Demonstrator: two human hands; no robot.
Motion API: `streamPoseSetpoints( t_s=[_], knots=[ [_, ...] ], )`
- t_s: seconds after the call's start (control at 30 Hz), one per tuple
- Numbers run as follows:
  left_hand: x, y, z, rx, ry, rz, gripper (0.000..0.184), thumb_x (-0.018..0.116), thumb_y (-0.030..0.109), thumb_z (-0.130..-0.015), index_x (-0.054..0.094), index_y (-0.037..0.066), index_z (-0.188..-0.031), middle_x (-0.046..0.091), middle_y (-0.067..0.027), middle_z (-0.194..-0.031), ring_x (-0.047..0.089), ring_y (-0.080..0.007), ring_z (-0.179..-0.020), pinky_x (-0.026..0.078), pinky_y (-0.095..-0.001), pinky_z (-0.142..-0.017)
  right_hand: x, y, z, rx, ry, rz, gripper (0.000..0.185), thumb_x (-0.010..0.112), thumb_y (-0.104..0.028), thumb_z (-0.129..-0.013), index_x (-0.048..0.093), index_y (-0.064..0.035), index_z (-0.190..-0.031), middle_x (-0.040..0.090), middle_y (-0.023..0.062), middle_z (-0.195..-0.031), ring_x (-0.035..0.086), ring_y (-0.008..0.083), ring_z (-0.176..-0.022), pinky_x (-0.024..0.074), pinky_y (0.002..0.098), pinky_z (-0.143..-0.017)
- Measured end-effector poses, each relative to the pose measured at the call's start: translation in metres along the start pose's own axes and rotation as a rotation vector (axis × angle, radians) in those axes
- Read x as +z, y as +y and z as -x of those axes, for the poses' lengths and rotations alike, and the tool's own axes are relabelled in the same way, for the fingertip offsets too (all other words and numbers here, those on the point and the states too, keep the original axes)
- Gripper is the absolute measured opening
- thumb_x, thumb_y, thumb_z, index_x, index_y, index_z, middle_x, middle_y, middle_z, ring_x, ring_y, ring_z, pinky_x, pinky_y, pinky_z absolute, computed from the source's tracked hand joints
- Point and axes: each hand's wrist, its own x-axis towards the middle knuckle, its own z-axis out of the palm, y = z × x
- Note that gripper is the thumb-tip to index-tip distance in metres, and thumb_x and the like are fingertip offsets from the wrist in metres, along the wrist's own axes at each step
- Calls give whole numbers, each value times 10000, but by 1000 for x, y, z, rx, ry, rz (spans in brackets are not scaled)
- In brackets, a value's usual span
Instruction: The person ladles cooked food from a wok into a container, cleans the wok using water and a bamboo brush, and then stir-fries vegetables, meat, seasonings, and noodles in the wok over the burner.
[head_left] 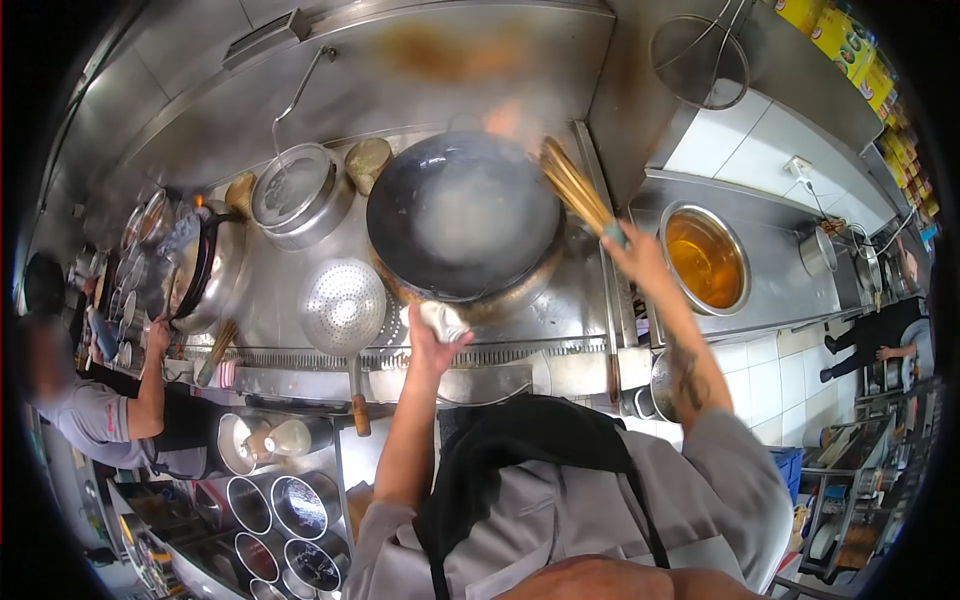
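Note:
A large dark wok (395, 215) sits on the burner in front of me, with steam blurring its middle and a flame showing behind its far right rim. My left hand (431, 350) is closed on a folded white cloth (442, 322), pressed to the wok's near rim. My right hand (636, 252) grips the green-bound end of a bamboo wok brush (578, 190). The brush's bristles point up and left, beside the wok's right rim. Left of my left hand lies a perforated strainer ladle (343, 300) with a wooden handle.
A steel bowl of amber liquid (705, 258) stands on the right counter. Left of the wok is a lidded pot (292, 200) beneath a tap (295, 100). Another person (120, 410) works at a second wok far left. Several metal canisters (305, 505) stand lower left.

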Motion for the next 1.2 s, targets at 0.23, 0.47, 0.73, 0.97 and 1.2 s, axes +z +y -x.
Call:
streamPoseSetpoints(
  t_s=[0.23,0.47,0.73,0.97,1.2],
  knots=[
    [34,-16,-34,87,114,132,377,483,483,-923,488,158,-1115,531,-56,-1023,537,-265,-942,478,-511,-808,154,75,189,1330,-344,-1456,431,565,-457,-925,511,-69,-1104,598,172,-733,603,296,-566,450,406,-443],
    [-7,-15,-89,71,-25,-58,118,582,203,-871,547,123,-949,589,-48,-830,583,-206,-788,507,-391,-673,95,46,189,1196,-345,-1462,394,571,-423,-923,514,-79,-1108,584,115,-769,581,254,-551,426,370,-444],
    [-9,0,-22,110,61,-273,208,580,211,-832,536,152,-1027,546,-6,-934,495,-146,-801,400,-313,-562,2,7,151,879,-70,-1287,434,618,-399,-903,522,-46,-1136,600,102,-794,622,238,-574,504,357,-474],
    [-5,13,22,175,194,-370,336,598,187,-775,519,159,-1101,511,-12,-1025,465,-170,-928,386,-406,-658,-30,-29,131,774,-39,-1359,369,566,-420,-928,521,-78,-1058,618,108,-743,601,219,-528,470,327,-427],
    [7,22,47,177,216,-466,407,606,219,-787,507,104,-1165,525,-55,-1071,494,-213,-970,415,-436,-763,-5,-51,116,696,-312,-1499,360,574,-396,-930,531,-71,-1080,618,93,-739,612,210,-533,474,327,-423]
  ],
)
